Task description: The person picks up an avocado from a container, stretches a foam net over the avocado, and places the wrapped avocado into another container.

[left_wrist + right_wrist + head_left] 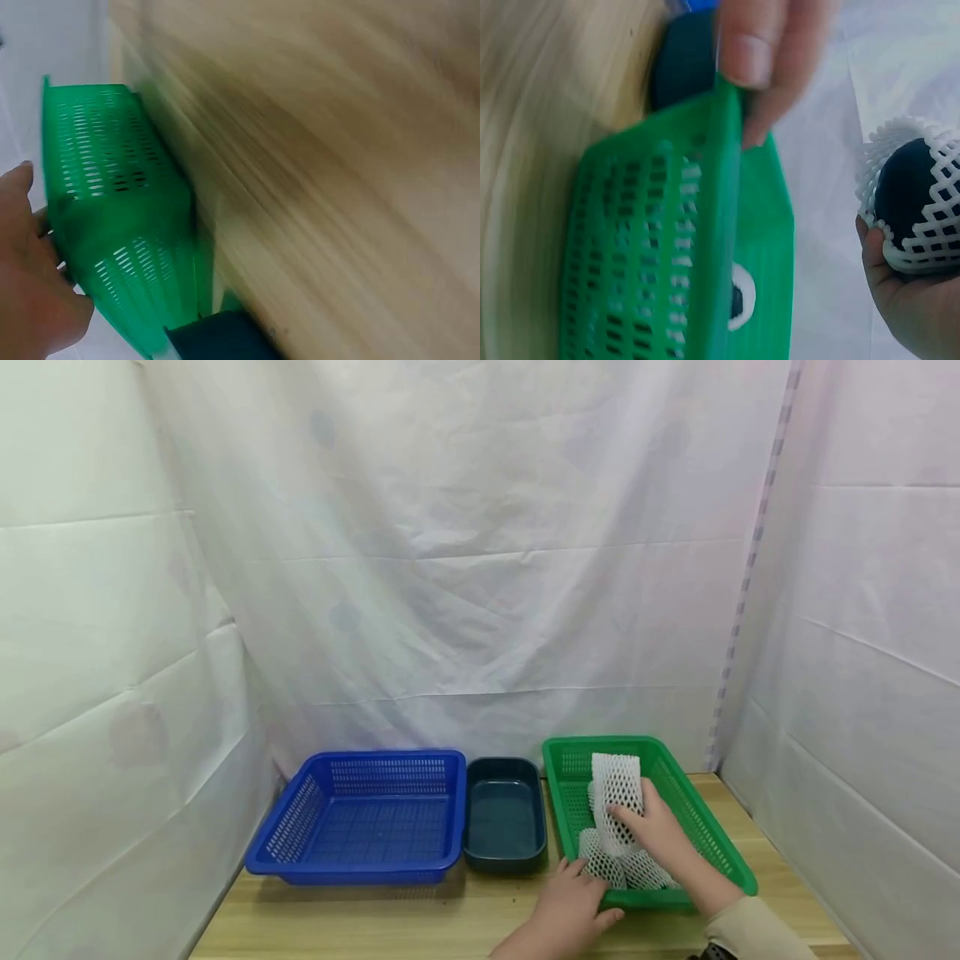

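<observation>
My right hand [663,835] grips a white foam net sleeve [618,793] above the green basket [720,827]. Inside that sleeve, the right wrist view shows a smooth, dark, rounded item [902,184], mostly wrapped by the mesh; its kind is unclear. Several more white foam nets [600,860] lie in the basket's front part, partly hidden by the hand and the held one. My left hand [566,906] holds the basket's rim at its front left corner, thumb on the outside and fingers reaching over the rim.
Left of the green basket stands a dark teal rectangular dish [506,818]. Beyond it sits a blue slotted basket [375,827]. All rest on a wooden table [360,918], with white curtains [480,568] behind and on both sides.
</observation>
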`<state>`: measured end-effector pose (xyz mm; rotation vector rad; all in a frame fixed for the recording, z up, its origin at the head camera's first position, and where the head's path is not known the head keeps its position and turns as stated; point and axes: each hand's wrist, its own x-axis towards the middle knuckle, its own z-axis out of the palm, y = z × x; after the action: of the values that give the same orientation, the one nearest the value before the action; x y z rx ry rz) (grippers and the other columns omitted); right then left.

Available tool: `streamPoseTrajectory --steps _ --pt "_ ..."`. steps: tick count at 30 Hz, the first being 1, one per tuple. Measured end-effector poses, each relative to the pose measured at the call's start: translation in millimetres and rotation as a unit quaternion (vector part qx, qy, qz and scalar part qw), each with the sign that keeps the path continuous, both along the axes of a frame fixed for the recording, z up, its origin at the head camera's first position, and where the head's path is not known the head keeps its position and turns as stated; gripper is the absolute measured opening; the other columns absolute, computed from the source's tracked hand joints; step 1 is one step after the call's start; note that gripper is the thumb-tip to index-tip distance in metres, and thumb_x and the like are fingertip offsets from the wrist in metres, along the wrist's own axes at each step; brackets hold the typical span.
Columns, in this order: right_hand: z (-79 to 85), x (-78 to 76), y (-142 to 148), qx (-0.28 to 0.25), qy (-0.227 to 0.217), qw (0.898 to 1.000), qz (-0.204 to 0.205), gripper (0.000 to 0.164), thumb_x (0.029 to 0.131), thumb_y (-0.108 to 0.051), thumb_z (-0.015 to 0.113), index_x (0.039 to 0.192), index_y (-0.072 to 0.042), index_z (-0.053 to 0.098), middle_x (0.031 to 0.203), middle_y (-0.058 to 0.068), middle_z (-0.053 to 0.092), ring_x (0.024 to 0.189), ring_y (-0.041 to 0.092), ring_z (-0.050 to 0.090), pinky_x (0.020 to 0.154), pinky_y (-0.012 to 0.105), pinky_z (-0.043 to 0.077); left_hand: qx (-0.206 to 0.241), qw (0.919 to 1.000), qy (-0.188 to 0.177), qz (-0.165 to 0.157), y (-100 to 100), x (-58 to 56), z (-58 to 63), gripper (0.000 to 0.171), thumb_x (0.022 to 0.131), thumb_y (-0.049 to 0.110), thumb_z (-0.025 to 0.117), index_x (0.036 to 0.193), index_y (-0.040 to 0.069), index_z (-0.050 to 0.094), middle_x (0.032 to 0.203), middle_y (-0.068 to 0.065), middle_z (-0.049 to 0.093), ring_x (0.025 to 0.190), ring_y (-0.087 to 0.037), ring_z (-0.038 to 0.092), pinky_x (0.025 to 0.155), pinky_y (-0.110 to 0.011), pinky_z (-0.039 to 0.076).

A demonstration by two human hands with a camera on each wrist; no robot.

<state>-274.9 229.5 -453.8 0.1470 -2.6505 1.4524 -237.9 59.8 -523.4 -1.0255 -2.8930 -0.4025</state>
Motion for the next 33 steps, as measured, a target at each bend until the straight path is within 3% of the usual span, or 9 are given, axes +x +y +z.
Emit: streamPoseTrajectory --steps 3,8,12,16,23,28,33 --pt "3.4 -12.0 12 0.043 -0.014 0.999 -0.012 0.074 0.085 -0.053 0.050 0.135 -0.005 0.022 0.120 0.020 0.045 0.102 0.032 0.050 0.073 0.042 0.046 -0.050 0.9974 0.052 -0.009 5 -2.4 -5.0 0.033 0.089 0.053 0.041 0.103 0.030 0.060 0.102 0.017 0.059 0.116 -0.011 0.042 0.099 -0.042 0.030" --pt "2.3 -32.9 32 0.106 -0.056 0.993 -0.017 0.090 0.081 -0.060 0.050 0.136 0.004 0.017 0.123 0.028 0.040 0.105 0.039 0.047 0.074 0.046 0.045 -0.061 0.9933 0.098 -0.007 9 -3.9 -11.0 0.021 0.087 0.049 0.046 0.091 0.032 0.058 0.089 0.020 0.058 0.101 -0.007 0.046 0.098 -0.041 0.033" --pt "-4.1 -51.2 49 0.139 -0.094 0.985 -0.024 0.099 0.079 -0.062 0.051 0.135 0.011 0.014 0.124 0.036 0.035 0.104 0.044 0.045 0.068 0.045 0.047 -0.058 0.9933 0.100 -0.009 9 -4.1 -11.9 0.020 0.087 0.049 0.046 0.091 0.033 0.058 0.089 0.021 0.058 0.099 -0.006 0.046 0.098 -0.041 0.032" --pt "-11.7 -67.9 63 0.126 -0.131 0.983 -0.030 0.097 0.080 -0.057 0.054 0.132 0.014 0.014 0.118 0.038 0.035 0.097 0.044 0.048 0.056 0.041 0.049 -0.052 0.9933 0.102 -0.011 8 -4.4 -11.0 0.020 0.087 0.049 0.046 0.093 0.033 0.057 0.093 0.022 0.058 0.100 -0.006 0.045 0.098 -0.040 0.032" --pt "-17.2 -82.5 74 0.121 -0.179 0.976 -0.026 0.100 0.081 -0.054 0.054 0.131 0.019 0.008 0.123 0.041 0.024 0.102 0.049 0.041 0.058 0.045 0.050 -0.056 0.9923 0.109 -0.013 7 -6.6 -12.4 0.024 0.088 0.049 0.044 0.100 0.033 0.057 0.097 0.022 0.057 0.103 -0.006 0.045 0.099 -0.040 0.031" --pt "-17.4 -87.4 77 0.127 -0.190 0.973 -0.030 0.096 0.082 -0.051 0.054 0.130 0.020 0.011 0.121 0.041 0.025 0.096 0.044 0.045 0.057 0.044 0.049 -0.054 0.9916 0.116 -0.019 6 -6.9 -11.6 0.023 0.088 0.049 0.044 0.100 0.033 0.058 0.097 0.022 0.057 0.103 -0.006 0.044 0.098 -0.040 0.032" --pt "-19.1 -94.3 79 0.168 -0.157 0.972 -0.038 0.081 0.088 -0.045 0.048 0.126 0.022 0.022 0.120 0.043 0.030 0.096 0.045 0.047 0.064 0.045 0.047 -0.045 0.9924 0.112 -0.025 5 -7.6 -12.1 0.023 0.088 0.048 0.045 0.100 0.033 0.058 0.095 0.022 0.057 0.104 -0.006 0.044 0.097 -0.041 0.033"
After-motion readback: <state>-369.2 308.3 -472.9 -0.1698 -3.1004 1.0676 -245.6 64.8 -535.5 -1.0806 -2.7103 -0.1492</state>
